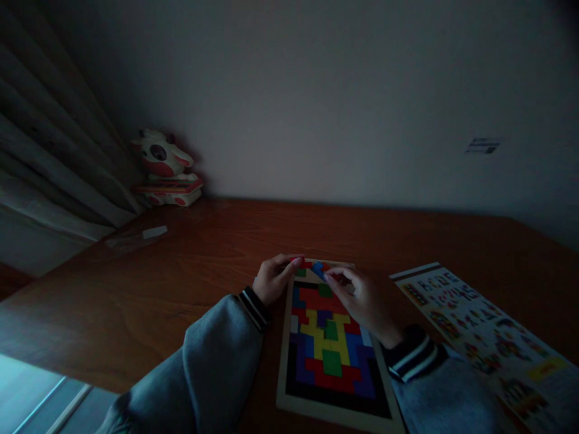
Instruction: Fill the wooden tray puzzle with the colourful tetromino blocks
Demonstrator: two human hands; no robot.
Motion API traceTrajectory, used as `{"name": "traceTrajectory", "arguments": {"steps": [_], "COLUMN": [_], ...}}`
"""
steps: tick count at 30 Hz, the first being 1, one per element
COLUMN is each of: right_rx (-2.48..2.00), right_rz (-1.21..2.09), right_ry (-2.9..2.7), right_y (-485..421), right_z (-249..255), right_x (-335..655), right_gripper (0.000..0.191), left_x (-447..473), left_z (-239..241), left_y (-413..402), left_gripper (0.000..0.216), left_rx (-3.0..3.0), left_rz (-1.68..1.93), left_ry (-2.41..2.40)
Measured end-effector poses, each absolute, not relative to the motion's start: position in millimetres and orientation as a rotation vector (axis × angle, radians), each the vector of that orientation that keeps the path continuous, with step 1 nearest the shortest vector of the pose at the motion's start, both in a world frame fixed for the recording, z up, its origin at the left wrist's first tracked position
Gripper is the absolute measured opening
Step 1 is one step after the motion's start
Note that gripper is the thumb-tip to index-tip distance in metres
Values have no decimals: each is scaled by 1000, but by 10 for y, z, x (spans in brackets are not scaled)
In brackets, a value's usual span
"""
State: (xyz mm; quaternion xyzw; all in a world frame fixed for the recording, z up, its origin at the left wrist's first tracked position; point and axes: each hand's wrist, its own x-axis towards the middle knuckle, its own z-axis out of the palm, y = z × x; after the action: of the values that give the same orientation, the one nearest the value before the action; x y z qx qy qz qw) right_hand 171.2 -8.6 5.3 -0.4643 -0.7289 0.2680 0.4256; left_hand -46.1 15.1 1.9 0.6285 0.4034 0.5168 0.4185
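A wooden table (181, 289) bore a printed sheet (488, 337) (its writing too blurred to read) and a framed block puzzle (330, 349) lying flat before the person. At the puzzle's far edge the left hand (271, 278) pinched a red piece (297, 261), while the right hand (362, 298) rested curled fingertips on a blue piece (318, 267).
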Motion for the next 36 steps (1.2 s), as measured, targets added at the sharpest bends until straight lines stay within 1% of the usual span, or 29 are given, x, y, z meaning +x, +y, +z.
{"name": "traceTrajectory", "arguments": {"steps": [5,8,11,14,17,20,24,29,32,36], "right_rx": [-1025,-953,-936,-953,-995,-1068,-1148,-1230,-1330,-1372], "right_rz": [794,804,777,770,759,689,593,512,537,615], "right_ry": [-2071,-2175,-2224,-2227,-2153,-2010,-1858,-1749,-1649,-1551], "right_y": [-122,-161,-189,-188,-155,-108,-60,3,67,145], "right_z": [93,113,124,118,94,70,58,40,-4,-77], "right_x": [1745,1727,1711,1711,1726,1750,1779,1846,1925,2021], "right_gripper": [17,14,12,13,16,19,21,25,31,37], "left_x": [-475,-487,-510,-538,-549,-542,-524,-462,-378,-226], "left_z": [-50,-86,-112,-116,-93,-62,-52,-57,-38,11], "left_y": [212,236,245,235,210,188,181,186,191,198], "left_gripper": [44,46,43,33,22,15,15,15,13,14], "left_rx": [1407,1373,1453,1675,1885,2035,2227,2260,2267,2349], "left_rz": [1360,1375,1338,1246,1136,1101,1048,1032,1028,902], "left_ry": [1074,1078,1133,1259,1356,1392,1460,1418,1306,1214]}}
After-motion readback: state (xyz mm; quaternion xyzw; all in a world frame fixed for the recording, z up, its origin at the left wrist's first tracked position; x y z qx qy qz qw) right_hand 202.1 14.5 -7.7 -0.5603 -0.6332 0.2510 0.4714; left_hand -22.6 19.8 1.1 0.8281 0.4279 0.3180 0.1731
